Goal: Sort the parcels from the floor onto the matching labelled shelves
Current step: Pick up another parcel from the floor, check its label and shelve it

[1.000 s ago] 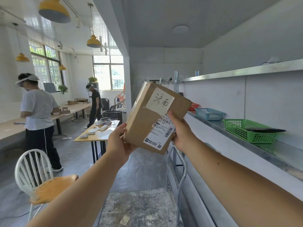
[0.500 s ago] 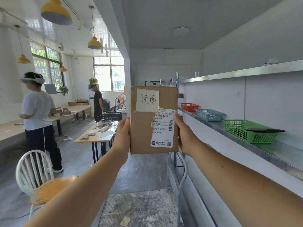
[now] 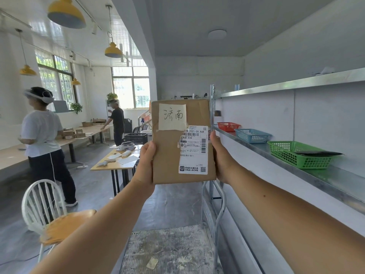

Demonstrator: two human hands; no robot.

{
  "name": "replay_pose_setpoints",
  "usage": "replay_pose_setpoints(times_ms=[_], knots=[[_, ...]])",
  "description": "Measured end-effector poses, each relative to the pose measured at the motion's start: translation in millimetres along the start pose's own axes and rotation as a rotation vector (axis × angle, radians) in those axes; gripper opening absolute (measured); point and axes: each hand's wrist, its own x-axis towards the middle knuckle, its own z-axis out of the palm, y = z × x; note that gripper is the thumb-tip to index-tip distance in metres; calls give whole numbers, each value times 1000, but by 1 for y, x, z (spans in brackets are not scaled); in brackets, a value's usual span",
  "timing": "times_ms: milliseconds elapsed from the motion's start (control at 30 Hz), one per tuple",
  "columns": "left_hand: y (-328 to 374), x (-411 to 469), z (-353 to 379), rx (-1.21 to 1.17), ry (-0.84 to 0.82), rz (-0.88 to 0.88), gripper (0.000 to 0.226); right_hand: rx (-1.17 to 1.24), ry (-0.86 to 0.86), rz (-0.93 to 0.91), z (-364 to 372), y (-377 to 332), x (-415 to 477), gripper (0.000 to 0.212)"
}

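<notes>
Two hands (image 3: 147, 165) (image 3: 220, 159) hold one parcel (image 3: 181, 141) upright.
Label-reading step; next, find the matching shelf (image 3: 316, 171).

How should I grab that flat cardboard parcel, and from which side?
By its two long edges, low down, one hand from each side, as the left hand and right hand do now. The parcel is flat and upright, and this leaves its note and label in view.

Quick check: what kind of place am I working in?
Likely a small parcel-sorting workroom: the left hand and right hand hold a labelled cardboard parcel, a green basket sits on a metal shelf, and boxes sit on a worktable.
</notes>
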Motion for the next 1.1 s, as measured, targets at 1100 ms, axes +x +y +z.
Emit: replay_pose_setpoints(times_ms=[1100], knots=[[-12,-12,9,-33,-98,-126,85,-61,-80,189,-31,0,-20,104]])
